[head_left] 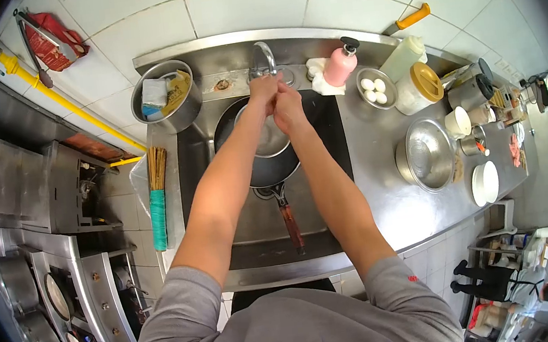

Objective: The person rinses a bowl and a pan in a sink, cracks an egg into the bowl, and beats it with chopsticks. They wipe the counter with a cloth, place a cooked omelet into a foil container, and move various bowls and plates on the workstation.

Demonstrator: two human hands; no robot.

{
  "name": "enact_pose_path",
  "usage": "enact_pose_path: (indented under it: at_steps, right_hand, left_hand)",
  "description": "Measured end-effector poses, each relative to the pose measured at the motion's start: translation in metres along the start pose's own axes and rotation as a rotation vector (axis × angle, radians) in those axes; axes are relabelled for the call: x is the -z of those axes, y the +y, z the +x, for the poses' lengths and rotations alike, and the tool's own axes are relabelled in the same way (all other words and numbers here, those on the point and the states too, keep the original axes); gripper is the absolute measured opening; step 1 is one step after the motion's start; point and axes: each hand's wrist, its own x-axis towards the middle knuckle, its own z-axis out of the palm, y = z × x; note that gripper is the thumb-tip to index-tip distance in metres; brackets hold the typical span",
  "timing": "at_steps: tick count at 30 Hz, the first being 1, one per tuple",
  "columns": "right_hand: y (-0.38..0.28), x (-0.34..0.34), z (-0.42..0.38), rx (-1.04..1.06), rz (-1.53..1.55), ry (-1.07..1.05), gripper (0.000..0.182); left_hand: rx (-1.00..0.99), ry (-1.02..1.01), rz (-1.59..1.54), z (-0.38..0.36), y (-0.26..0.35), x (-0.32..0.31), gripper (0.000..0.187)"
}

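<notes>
My left hand [264, 89] and my right hand [288, 108] are pressed together just under the spout of the metal faucet [266, 51]. The fingers of both look curled in against each other, and whatever may be between them is hidden. Below them in the sink [253, 224] lies a black frying pan [267, 170] with a brown handle [292, 226] pointing toward me. A round metal bowl [273, 145] sits inside the pan, partly covered by my forearms.
Left of the sink stand a steel pot [182, 107] with packets and a bamboo brush [158, 198]. On the right are a pink pump bottle [341, 67], a bowl of eggs [365, 96], a yellow-lidded container [419, 88] and a metal basin [426, 155]. Another person [503, 283] stands far right.
</notes>
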Motion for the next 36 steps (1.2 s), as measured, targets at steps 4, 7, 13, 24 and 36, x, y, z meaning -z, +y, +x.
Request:
enact_pose_path:
  at_steps: [4, 7, 13, 24, 36]
  right_hand:
    - [-0.018, -0.003, -0.019, 0.501, -1.213, -0.007, 0.013]
    - [-0.007, 0.006, 0.011, 0.831, -1.406, -0.05, 0.016]
    - [-0.03, -0.008, 0.009, 0.497, -1.972, -0.273, 0.022]
    - [-0.045, 0.002, -0.022, 1.059, -1.576, -0.315, 0.021]
    - [-0.032, -0.034, 0.008, 0.46, -0.966, 0.134, 0.017]
  left_hand:
    - [0.051, 0.079, 0.174, 0.022, -0.008, 0.015, 0.019]
    - [0.027, 0.045, -0.047, 0.019, -0.016, 0.025, 0.023]
    - [-0.146, 0.247, -0.038, -0.033, -0.013, -0.002, 0.036]
    - [0.108, -0.321, -0.203, -0.014, 0.031, -0.002, 0.021]
    - [-0.438, 0.155, -0.157, -0.061, -0.01, 0.005, 0.022]
